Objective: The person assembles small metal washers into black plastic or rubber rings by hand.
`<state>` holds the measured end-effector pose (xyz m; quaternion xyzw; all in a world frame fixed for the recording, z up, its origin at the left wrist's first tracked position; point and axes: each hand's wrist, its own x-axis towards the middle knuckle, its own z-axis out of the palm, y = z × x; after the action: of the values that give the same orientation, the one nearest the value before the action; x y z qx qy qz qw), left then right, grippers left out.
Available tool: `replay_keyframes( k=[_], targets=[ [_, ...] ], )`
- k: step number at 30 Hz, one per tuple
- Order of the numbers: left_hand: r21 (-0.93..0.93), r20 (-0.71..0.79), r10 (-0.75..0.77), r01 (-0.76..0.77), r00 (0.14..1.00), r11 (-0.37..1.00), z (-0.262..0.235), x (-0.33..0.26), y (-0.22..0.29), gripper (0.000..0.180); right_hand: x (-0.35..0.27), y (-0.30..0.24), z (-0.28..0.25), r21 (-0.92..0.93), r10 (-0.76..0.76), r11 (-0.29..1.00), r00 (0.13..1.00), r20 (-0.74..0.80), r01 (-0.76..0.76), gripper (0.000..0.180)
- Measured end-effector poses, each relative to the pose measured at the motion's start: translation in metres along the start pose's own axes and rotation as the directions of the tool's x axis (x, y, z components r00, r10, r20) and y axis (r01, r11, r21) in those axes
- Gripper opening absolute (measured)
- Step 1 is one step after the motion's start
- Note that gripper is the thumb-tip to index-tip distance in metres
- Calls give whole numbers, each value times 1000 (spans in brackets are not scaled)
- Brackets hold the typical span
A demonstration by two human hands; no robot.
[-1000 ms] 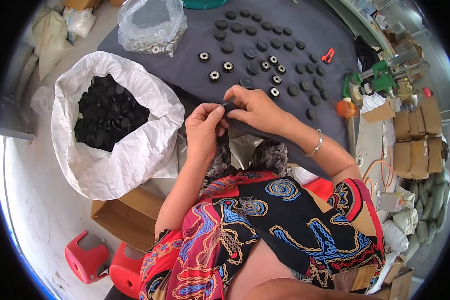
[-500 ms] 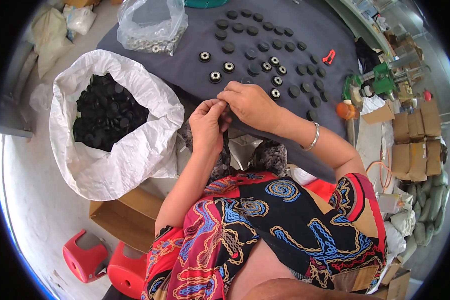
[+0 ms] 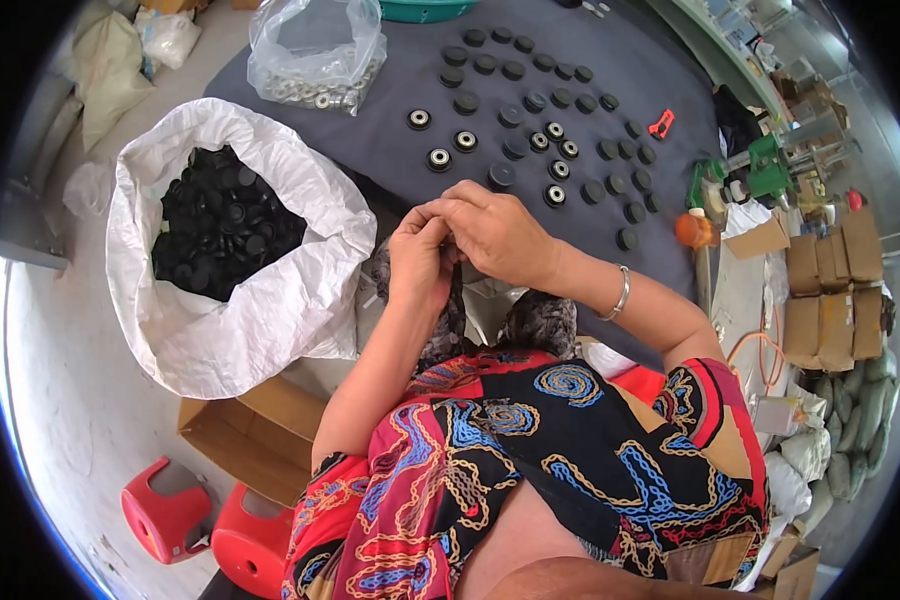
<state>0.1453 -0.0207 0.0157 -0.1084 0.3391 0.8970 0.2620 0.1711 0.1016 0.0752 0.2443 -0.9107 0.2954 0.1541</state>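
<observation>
Both hands moved up and closer since 1 s ago. Left hand and right hand now pinch 1 small part between the fingertips (too hidden to see), near the black wheels on the table.

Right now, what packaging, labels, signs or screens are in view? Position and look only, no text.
White woven sack: left of the hands, open, full of black round parts.
Clear plastic bag: far left of the dark table, holds silvery rings.
Open cardboard box: on the floor under the sack, brown.
Brown cartons: stacked at right, closed.
Signs, screens: none visible.
</observation>
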Motion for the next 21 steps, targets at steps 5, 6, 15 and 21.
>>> replay_keyframes(
  k=[5,6,15,21],
  targets=[
    [118,-43,132,-126,990,985,-3,-2,2,10,-5,-4,-14,-394,61,919,984,166,9,31],
    [118,-41,128,-122,991,985,-2,-4,1,10,-6,-2,-16,-395,65,918,984,165,5,31],
    [187,-63,158,-144,985,972,3,-4,0,12,-1,5,-17,-419,85,907,951,296,49,36],
    [9,19,80,-80,997,997,-12,6,7,19,38,53,-45,-347,88,937,982,166,-25,32]
  ],
)
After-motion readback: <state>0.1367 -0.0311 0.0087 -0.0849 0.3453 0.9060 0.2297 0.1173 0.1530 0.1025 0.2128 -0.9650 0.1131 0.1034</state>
